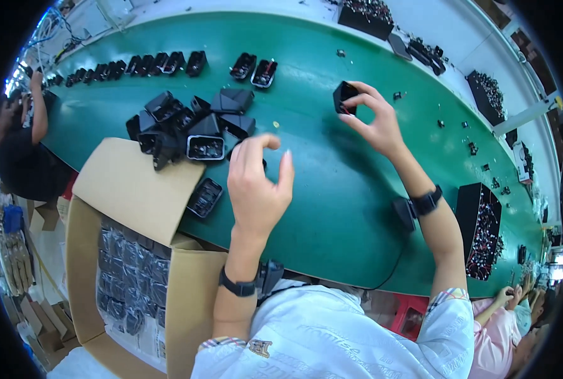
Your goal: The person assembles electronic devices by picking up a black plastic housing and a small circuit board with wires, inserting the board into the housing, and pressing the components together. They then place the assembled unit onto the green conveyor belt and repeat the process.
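Right hand: The right hand [379, 123] is pinching one small black case [340, 96] between thumb and fingers, so its grip is narrow and full.
Held case: It is hanging over the far part of the green table [332, 234], near the right hand's side. A bit of red is showing by the thumb. The fingers are holding its edge, maybe so that they are not covering the inside.
Left hand: The left hand [256, 180] is hovering just beside the pile. Thumb and fingers are curving apart, so the grip is looking wide, with nothing showing in it.
Pile: Many black cases [168, 107] are lying in a heap on the table, some tipped over. They are sitting near the left hand, perhaps for easy reaching.
Row: More cases [146, 65] are standing in a line along the far side, perhaps to keep them apart from the heap.
Big box: An open cardboard box [196, 297] is standing by the table's near edge, and wrapped black pieces [133, 271] are filling it. The wrap is maybe saving them from scratches.
Parts box: A black box [468, 215] is keeping small wired parts [485, 243] together on the right.
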`<state>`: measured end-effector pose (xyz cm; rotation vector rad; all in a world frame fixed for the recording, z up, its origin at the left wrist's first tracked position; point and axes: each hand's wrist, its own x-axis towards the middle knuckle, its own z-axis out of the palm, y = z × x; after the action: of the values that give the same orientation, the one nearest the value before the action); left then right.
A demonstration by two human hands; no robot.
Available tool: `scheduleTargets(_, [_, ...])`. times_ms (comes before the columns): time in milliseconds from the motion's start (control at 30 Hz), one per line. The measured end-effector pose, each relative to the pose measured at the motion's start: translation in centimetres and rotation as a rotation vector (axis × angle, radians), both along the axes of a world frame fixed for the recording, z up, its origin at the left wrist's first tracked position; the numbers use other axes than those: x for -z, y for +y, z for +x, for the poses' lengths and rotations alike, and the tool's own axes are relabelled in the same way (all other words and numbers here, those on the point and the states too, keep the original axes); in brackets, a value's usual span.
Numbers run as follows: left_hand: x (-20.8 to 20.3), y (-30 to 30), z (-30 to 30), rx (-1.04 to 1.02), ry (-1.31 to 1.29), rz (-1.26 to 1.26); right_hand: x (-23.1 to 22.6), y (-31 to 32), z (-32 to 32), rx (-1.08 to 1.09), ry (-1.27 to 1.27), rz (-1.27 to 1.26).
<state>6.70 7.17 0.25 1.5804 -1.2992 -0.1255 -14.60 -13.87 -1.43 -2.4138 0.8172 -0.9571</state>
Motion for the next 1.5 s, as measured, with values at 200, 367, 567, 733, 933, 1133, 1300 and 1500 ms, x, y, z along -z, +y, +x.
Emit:
scheduleTargets(200, [2.7, 2.3, 1.2, -0.15, -0.306, -0.004, 2.6, -5.0, 7.6, 0.03, 0.069, -0.198])
scheduleTargets(367, [4.4, 0.9, 1.2, -0.08, -0.324, 0.04, 3.5, -5.9, 10.3, 0.004, 0.102, -0.223])
scheduleTargets(567, [4.6, 0.9, 1.6, -0.108, -0.326, 0.081, 3.1, -6.5, 10.3, -0.058, 0.147, -0.251])
scheduleTargets(733, [4.7, 2.2, 3.0, -0.178, -0.341, 0.111, 0.4, -6.9, 10.6, -0.083, 0.092, -0.255])
scheduleTargets(933, [4.9, 0.8, 1.3, -0.103, -0.241, -0.001, 6.3, -24.9, 1.4, 0.279, 0.312, -0.486])
scheduleTargets(1133, [5.9, 2.2, 1.8, -0.158, -0.215, 0.019, 8.3, -21.2, 6.7, 0.274, 0.214, -0.272])
scheduleTargets(1300, [6.0, 1.8, 0.5, -0.095, -0.218, 0.029, 5.6, -17.3, 4.2, 0.204, 0.175, -0.247])
scheduleTargets(1500, [6.4, 1.2, -1.1, 0.108, -0.136, 0.025, 4.3, -12.2, 0.9, 0.097, -0.099, -0.066])
